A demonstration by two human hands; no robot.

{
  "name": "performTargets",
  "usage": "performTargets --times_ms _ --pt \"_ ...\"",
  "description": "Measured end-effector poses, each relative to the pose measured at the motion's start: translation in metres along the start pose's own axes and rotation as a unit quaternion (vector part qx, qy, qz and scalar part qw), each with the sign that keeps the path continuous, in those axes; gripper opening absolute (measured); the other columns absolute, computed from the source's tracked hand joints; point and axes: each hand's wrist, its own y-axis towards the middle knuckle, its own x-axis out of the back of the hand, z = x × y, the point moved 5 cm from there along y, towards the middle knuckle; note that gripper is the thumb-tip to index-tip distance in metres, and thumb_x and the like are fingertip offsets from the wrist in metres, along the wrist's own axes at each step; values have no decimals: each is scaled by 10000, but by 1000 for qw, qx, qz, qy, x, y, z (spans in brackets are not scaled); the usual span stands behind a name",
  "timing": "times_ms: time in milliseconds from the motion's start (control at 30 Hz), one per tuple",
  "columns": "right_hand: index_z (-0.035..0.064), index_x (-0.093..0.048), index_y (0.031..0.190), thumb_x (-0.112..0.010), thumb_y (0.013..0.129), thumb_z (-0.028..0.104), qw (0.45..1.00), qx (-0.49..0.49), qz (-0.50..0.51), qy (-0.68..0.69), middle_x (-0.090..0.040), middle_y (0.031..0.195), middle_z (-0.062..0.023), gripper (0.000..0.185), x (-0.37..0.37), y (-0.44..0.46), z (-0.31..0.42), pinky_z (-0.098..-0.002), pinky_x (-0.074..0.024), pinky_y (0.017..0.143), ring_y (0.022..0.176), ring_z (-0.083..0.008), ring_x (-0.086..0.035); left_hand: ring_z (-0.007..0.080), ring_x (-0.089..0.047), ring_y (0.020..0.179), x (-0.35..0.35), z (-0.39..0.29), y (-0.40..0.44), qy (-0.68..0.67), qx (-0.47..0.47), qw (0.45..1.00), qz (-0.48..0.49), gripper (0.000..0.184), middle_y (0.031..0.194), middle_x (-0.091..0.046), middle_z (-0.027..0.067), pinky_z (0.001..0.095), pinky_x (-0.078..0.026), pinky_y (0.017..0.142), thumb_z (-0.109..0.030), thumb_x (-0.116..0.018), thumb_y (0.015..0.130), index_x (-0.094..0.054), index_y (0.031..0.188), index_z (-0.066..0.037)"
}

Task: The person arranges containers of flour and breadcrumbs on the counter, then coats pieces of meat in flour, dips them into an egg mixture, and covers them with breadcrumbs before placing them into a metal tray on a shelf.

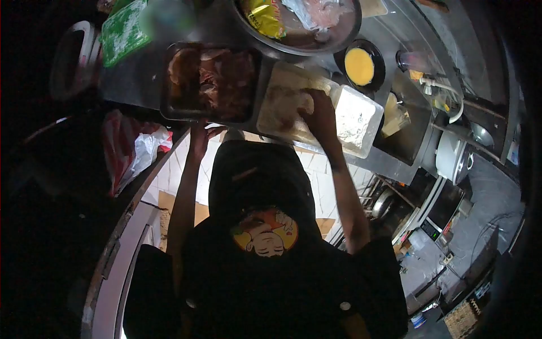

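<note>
Black shirt (333, 277) closest to my head camera. Right hand (317, 116) down in shallow tray (262, 116) of tan crumb-like coating (282, 93), fingers bent; I can't tell if grasping. Left hand (199, 141) beside near edge of dark tray (165, 101) holding meat (220, 79); grip unclear to me.

A bare strip of dark metal worktop (131, 86) lies left of the black rectangular meat-filled tray (169, 106), wide enough for a hand to pass; the left hand (199, 138) occupies that tray's near side. Only a narrow slot parts it from the pale rectangular beige-filled tray (264, 111), which the right hand (319, 116) overhangs. Close on the right, the pale rectangular white-filled tray (374, 129) obstructs; beyond, the large round metal basin (264, 43) and black round bowl (378, 75) hem in the far side
</note>
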Motion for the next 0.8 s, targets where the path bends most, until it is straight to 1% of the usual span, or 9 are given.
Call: performTargets --times_ms 67,133,167,200,267,333,400,533,800 --pt "50 -562 1121 -711 704 142 999 -43 -8 8 -578 1098 -152 452 -26 -14 -12 -409 -435 898 1045 -332 -541 364 -645 887 -6 -5 -4 8 -21 1000 17 332 1095 -537 152 418 -540 813 -226 -452 943 -442 1186 0" --pt "47 -571 1098 -705 726 192 988 -45 148 -11 -578 1098 -148 421 -75 -26 -22 -405 -430 900 1041 -332 -543 369 -645 882 -11 -7 -5 19 -38 998 41 336 1098 -532 152 419 -539 814 -228 -452 943 -444 1185 4" --pt "48 -600 1049 -686 756 228 997 40 30 -60 -604 1041 -146 355 -72 -29 -13 -416 -440 882 997 -323 -567 368 -647 878 -8 -5 -4 16 -18 1000 8 332 1095 -539 156 419 -540 813 -228 -451 943 -457 1172 12" --pt "48 -600 1049 -686 756 228 997 37 28 -60 -604 1041 -146 355 -71 -27 -21 -416 -440 882 997 -323 -567 368 -649 873 -6 -4 -2 14 0 1000 -24 329 1091 -545 160 419 -540 812 -228 -450 943 -470 1158 20" --pt "56 -600 1065 -668 773 199 965 39 243 -92 -605 1055 -157 332 -78 -13 -35 -411 -457 857 987 -323 -577 366 -650 872 -9 -9 -2 18 -3 1000 -14 326 1089 -548 165 415 -540 810 -229 -447 944 -481 1145 25" --pt "81 -552 1160 -651 776 145 967 -188 116 123 -583 1119 -174 402 -42 -6 -73 -410 -468 853 1015 -328 -569 364 -651 871 -12 -11 -6 22 -1 1000 -8 324 1087 -551 169 412 -541 807 -231 -445 944 -493 1131 30" --pt "100 -485 1244 -630 766 95 995 -90 18 -24 -546 1175 -195 500 -27 5 -85 -429 -470 858 1034 -343 -559 360 -652 869 -14 -13 -6 17 -8 1000 -7 326 1086 -556 169 413 -541 808 -230 -449 943 -504 1123 36" --pt "90 -444 1285 -632 719 60 978 51 63 -192 -504 1157 -255 598 -45 5 -77 -456 -460 875 1024 -384 -545 354 -651 869 -19 -17 -13 -5 -35 999 18 329 1076 -565 161 421 -541 810 -226 -448 942 -506 1128 39" --pt "-1 -556 1126 -678 693 90 970 -45 176 -160 -619 929 -215 458 -33 -12 -77 -425 -489 817 921 -378 -596 330 -623 956 -6 -3 0 31 -19 999 -12 427 1182 -520 150 440 -538 822 -334 -386 962 -450 1246 -22"
